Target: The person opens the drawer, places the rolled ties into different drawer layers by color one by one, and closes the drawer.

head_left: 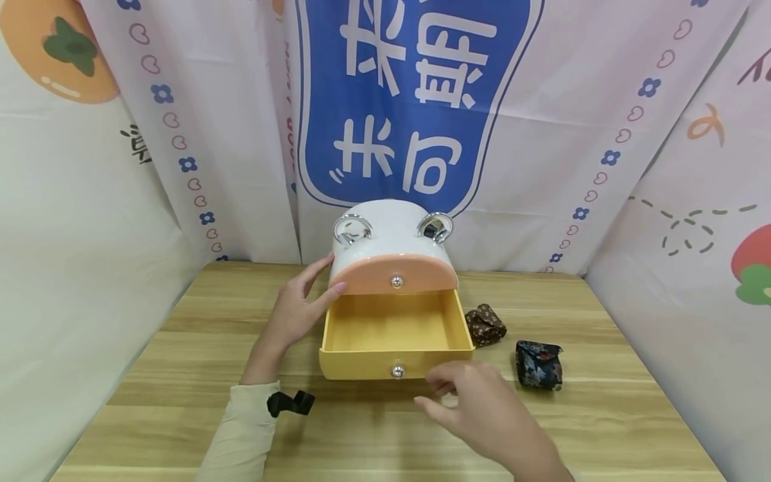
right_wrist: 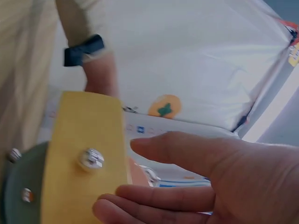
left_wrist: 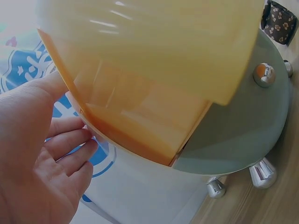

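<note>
As the yellow drawer [head_left: 361, 365] stands extended at frame centre, step in hand: apparently drawer opening; next move likely calls for steadying the white cabinet [head_left: 388, 227]. Left hand [head_left: 295, 310]: fingers loose against cabinet side. Right hand [head_left: 484, 408], lower centre-right: fingers relaxed, grasping nothing. Drawer: boxy, open-topped, one silver knob [head_left: 397, 371].

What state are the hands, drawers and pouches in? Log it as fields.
Left hand: against the left side of white cabinet
Right hand: by the front of yellow drawer, gripping nothing
Yellow drawer: pulled out, nothing visible inside
Peach drawer: closed, above it
Green drawer: closed, below it
Brown floral pouch: on table, right of yellow drawer
Black floral pouch: farther right, nearer the person
</note>
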Demonstrator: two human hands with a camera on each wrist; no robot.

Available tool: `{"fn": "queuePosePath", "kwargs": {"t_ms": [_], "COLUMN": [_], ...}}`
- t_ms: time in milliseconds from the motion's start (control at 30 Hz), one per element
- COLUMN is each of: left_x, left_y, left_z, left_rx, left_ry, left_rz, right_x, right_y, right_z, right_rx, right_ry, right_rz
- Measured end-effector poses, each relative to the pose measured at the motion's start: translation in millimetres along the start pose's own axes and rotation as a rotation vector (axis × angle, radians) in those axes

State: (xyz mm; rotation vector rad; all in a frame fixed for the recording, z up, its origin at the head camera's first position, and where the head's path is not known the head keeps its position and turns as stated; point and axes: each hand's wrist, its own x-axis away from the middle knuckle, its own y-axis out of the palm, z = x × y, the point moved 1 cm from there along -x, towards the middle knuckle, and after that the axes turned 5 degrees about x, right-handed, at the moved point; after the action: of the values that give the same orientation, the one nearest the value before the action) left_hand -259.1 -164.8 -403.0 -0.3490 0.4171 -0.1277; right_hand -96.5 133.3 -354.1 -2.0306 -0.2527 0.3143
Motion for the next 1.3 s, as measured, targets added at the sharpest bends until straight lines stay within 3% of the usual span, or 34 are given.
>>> {"fn": "queuePosePath", "kwargs": {"t_ms": [200,367,467,600,967,1300], "left_x": [0.0,0.2,0.4,-0.6,1.1,1.0], "left_y": [-0.9,-1.7,-1.3,1.1,-0.2,-0.6], "left_z": [0.4,1.3,2.8,2.7,2.3,0.4], "left_rx": [-0.001,0.002,0.003,0.003,-0.007,-0.003], "left_ry": [0.005,0.005,0.005,0.007,-0.003,-0.01], "left_rz": [-0.002,-0.006,-0.01,-0.016,-0.011,-0.009], "right_x": [12,18,17,8,-39,-80], "right_y": [-28,-45,-52,-58,-63,-32], "right_z": [14,27,35,49,93,144], "right_rx": [-0.021,-0.031,-0.012,0.004,0.135,0.242], "right_ry": [0.039,0.034,0.024,0.065,0.164,0.195], "right_rz": [0.071,0.197,0.276,0.294,0.174,0.043]}}
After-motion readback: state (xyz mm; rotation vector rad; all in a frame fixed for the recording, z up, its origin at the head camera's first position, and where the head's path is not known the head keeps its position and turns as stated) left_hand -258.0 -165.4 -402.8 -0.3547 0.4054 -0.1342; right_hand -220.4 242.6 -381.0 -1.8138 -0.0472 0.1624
